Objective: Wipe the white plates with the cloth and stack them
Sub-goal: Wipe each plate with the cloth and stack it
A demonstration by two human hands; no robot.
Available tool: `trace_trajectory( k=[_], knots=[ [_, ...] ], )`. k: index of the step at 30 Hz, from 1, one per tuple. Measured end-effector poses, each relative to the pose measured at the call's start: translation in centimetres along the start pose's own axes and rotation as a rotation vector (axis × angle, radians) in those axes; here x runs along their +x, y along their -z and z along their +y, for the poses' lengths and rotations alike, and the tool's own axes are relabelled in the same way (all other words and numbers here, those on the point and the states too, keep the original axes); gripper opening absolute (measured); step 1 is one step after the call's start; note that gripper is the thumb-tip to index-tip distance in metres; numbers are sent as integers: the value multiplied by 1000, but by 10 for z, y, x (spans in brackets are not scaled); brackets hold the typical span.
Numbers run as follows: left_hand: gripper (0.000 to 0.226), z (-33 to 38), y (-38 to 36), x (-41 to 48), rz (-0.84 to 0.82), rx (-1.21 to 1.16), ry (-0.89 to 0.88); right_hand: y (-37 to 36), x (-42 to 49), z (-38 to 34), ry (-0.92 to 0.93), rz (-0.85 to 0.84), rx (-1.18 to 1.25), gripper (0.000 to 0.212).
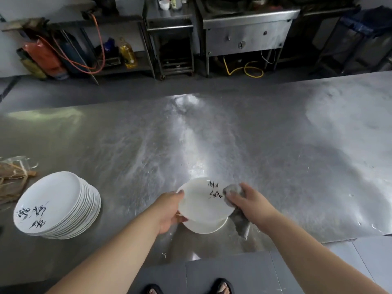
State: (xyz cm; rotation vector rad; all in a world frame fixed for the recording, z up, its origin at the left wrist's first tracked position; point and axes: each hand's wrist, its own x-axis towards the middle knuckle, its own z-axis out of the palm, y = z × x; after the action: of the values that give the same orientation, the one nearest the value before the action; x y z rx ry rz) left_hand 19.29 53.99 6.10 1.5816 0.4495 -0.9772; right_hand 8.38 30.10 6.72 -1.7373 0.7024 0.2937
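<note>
Plate (199, 205) held by left hand (169, 211), right hand (251, 201) pressing cloth (240, 222) onto it.

Scuffed, dully gleaming stainless steel across the worktop (254, 134); smooth glossy white ceramic for the held plate (199, 205) and the stack of plates (53, 200); soft matt grey fabric for the cloth (240, 222).

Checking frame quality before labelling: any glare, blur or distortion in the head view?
Head view: glare streaks the steel table beyond the held plate; wide-angle bends the table edge; far shelves dim; right hand and cloth slightly soft.
</note>
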Motion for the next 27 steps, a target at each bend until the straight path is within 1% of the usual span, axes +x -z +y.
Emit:
trace_trajectory(
  k=[1,3,4,5,6,9,12,15,20,24,25,27],
  knots=[
    [31,-6,0,9,61,175,-33,-3,3,5,0,3,-24,31],
    [31,-18,1,23,175,590,-138,-13,11,12,-26,11,-61,39],
    [30,-24,2,29,235,773,-175,-18,15,14,-36,18,-111,38],
    [31,-29,3,34,294,895,-192,-23,20,16,-37,27,-181,35],
    [32,-34,3,39,338,959,-200,-27,24,19,-40,33,-251,29],
    [35,-46,1,49,412,1028,-245,-35,35,23,-31,55,-379,14],
    [32,-54,3,56,434,1076,-302,-39,41,27,-13,69,-499,16],
    [27,-55,2,60,424,1114,-307,-43,42,27,-20,105,-594,15],
    [32,-52,4,61,371,1114,-341,-42,35,26,-36,174,-697,8],
    [33,-40,23,47,324,1089,-374,-48,22,3,-26,216,-676,11],
    [33,-34,37,39,334,1075,-389,-57,19,-11,10,211,-667,10],
    [31,-23,56,28,337,1087,-411,-71,17,-32,46,151,-572,6]
  ],
)
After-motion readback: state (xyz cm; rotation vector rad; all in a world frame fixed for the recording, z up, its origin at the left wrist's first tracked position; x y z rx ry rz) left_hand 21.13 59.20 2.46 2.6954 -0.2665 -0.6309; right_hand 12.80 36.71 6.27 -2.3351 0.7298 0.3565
